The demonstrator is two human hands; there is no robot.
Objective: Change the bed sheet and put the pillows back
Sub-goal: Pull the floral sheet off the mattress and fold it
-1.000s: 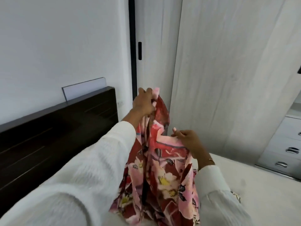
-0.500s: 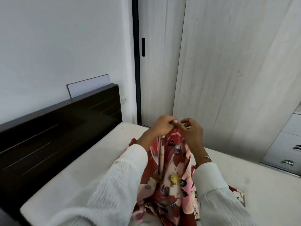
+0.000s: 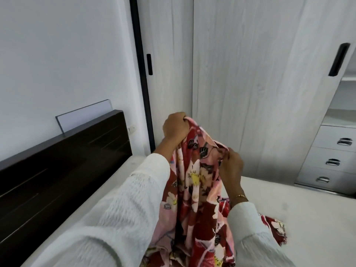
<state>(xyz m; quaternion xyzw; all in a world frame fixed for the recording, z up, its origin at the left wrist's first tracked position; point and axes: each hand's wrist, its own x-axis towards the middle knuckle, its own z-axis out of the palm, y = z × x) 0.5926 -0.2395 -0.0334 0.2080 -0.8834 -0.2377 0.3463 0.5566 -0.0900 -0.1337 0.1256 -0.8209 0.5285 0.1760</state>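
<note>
Hands have moved apart since half a second ago, when they met at one point above the mattress (image 3: 308,218). Now the left hand (image 3: 176,126) is raised higher, fingers curled tightly around the sheet (image 3: 194,185) edge, and the right hand (image 3: 231,166) pinches the same edge lower, to the right. The sheet hangs bunched between the arms, its lower part lying on the bare mattress near the headboard (image 3: 67,160). I think she is feeding along the edge to find a corner, so spreading has not begun. No pillows are visible.
</note>
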